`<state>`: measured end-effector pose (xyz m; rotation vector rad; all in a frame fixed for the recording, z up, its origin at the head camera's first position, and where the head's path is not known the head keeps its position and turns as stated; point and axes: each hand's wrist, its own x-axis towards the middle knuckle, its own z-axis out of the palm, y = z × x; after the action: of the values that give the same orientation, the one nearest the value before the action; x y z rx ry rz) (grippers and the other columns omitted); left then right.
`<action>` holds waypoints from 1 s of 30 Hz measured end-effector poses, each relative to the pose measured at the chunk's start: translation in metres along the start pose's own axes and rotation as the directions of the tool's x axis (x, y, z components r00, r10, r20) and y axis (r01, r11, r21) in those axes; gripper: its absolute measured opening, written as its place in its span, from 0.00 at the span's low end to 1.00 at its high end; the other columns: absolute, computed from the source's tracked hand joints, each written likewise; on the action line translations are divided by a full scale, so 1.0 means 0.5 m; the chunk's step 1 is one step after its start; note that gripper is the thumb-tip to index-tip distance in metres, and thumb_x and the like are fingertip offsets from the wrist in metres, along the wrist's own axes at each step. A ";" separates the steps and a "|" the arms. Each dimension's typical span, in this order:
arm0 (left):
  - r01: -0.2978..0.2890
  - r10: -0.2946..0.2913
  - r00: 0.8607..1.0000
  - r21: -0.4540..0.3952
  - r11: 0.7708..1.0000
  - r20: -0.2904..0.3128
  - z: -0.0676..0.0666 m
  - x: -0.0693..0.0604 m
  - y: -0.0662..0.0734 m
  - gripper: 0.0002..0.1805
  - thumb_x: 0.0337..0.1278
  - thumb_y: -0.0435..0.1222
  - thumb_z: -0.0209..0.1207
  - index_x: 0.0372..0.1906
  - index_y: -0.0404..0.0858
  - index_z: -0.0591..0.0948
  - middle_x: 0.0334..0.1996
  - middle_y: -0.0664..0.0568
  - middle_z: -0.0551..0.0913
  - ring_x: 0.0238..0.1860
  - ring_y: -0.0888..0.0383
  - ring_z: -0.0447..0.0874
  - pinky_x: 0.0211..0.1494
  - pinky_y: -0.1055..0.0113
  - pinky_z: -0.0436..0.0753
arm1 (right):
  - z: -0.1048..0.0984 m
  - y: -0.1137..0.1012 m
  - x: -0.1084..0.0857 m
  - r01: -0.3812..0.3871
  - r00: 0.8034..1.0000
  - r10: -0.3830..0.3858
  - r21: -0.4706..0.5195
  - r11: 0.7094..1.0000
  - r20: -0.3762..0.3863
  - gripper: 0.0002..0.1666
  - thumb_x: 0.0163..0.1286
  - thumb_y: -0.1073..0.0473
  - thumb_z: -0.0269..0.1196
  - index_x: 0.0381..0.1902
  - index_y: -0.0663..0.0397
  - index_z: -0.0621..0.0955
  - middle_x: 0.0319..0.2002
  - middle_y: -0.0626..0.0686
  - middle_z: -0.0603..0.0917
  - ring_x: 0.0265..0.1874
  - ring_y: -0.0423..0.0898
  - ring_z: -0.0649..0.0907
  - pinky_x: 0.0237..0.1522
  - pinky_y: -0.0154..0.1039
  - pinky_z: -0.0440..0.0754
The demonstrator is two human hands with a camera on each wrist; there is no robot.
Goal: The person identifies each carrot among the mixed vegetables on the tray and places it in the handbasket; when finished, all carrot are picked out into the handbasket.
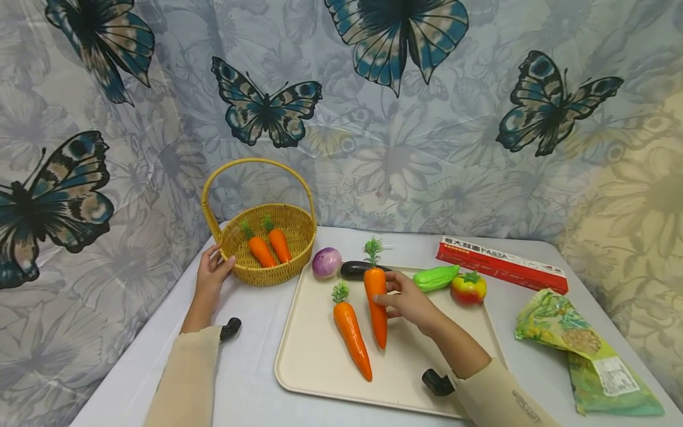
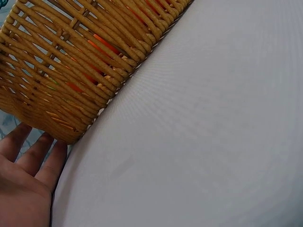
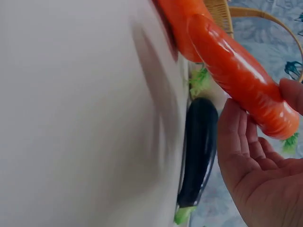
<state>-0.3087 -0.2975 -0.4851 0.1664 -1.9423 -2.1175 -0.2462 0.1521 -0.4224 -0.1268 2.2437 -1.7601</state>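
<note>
My right hand point(image 1: 411, 301) pinches an orange carrot point(image 1: 376, 305) with a green leafy top, thumb on one side and fingers on the other. In the right wrist view that carrot point(image 3: 246, 75) is raised over the tray. A second carrot point(image 1: 352, 339) lies on the beige tray point(image 1: 315, 370), left of the held one. At the left stands a yellow wicker basket point(image 1: 272, 276) with a tall handle and two carrots point(image 1: 261, 251) inside. My left hand point(image 1: 211, 277) rests against its lower left side; in the left wrist view the fingers point(image 2: 35, 153) reach the weave fairly straight.
A purple onion point(image 1: 326, 263), a dark eggplant point(image 1: 354, 270), a green vegetable point(image 1: 434, 277) and a red-yellow tomato-like piece point(image 1: 469, 288) line the tray's far side. Right of the tray lie a red pasta box point(image 1: 501, 265) and a green bag point(image 1: 587, 356). A butterfly-print cloth point(image 1: 384, 148) hangs behind.
</note>
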 end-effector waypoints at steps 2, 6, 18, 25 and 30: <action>0.002 -0.002 1.000 -0.003 1.000 0.005 0.000 -0.003 0.003 0.40 0.63 0.41 0.63 0.75 0.46 0.55 0.76 0.45 0.50 0.73 0.48 0.54 0.70 0.56 0.62 | 0.005 -0.007 0.010 0.011 1.000 -0.011 -0.004 1.000 0.002 0.34 0.64 0.62 0.67 0.64 0.62 0.67 0.46 0.62 0.75 0.38 0.52 0.82 0.38 0.48 0.86; 0.011 -0.011 1.000 -0.010 1.000 0.013 0.005 -0.013 0.019 0.40 0.64 0.38 0.62 0.75 0.43 0.54 0.76 0.45 0.50 0.73 0.48 0.54 0.71 0.55 0.62 | 0.017 -0.018 0.029 0.017 1.000 -0.017 -0.011 1.000 0.011 0.32 0.64 0.61 0.67 0.63 0.61 0.68 0.47 0.61 0.77 0.39 0.52 0.82 0.38 0.47 0.86; 0.008 -0.008 1.000 -0.014 1.000 0.029 0.013 -0.035 0.050 0.40 0.64 0.36 0.62 0.75 0.39 0.53 0.76 0.41 0.49 0.73 0.46 0.53 0.70 0.55 0.62 | 0.067 -0.063 0.086 0.042 0.997 -0.040 -0.027 0.999 0.058 0.31 0.63 0.59 0.69 0.61 0.58 0.70 0.47 0.59 0.79 0.42 0.53 0.82 0.38 0.48 0.86; -0.023 0.024 0.999 -0.034 0.999 0.029 -0.005 -0.005 0.007 0.37 0.65 0.37 0.61 0.73 0.45 0.57 0.76 0.43 0.51 0.72 0.47 0.56 0.69 0.59 0.65 | 0.104 -0.112 0.140 0.067 0.992 -0.062 -0.044 0.997 0.109 0.32 0.62 0.57 0.71 0.60 0.58 0.70 0.46 0.60 0.77 0.38 0.52 0.83 0.37 0.47 0.86; -0.036 0.037 0.999 -0.031 0.999 0.034 -0.001 -0.003 0.003 0.38 0.64 0.39 0.62 0.73 0.43 0.56 0.75 0.43 0.52 0.72 0.47 0.57 0.70 0.57 0.65 | 0.136 -0.146 0.187 0.077 0.988 -0.066 -0.070 0.995 0.141 0.32 0.61 0.56 0.71 0.59 0.56 0.70 0.46 0.59 0.76 0.34 0.51 0.82 0.37 0.48 0.86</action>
<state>-0.3071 -0.2979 -0.4837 0.0879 -1.9163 -2.1393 -0.3244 0.0475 -0.3823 -0.3390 2.2307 -1.6478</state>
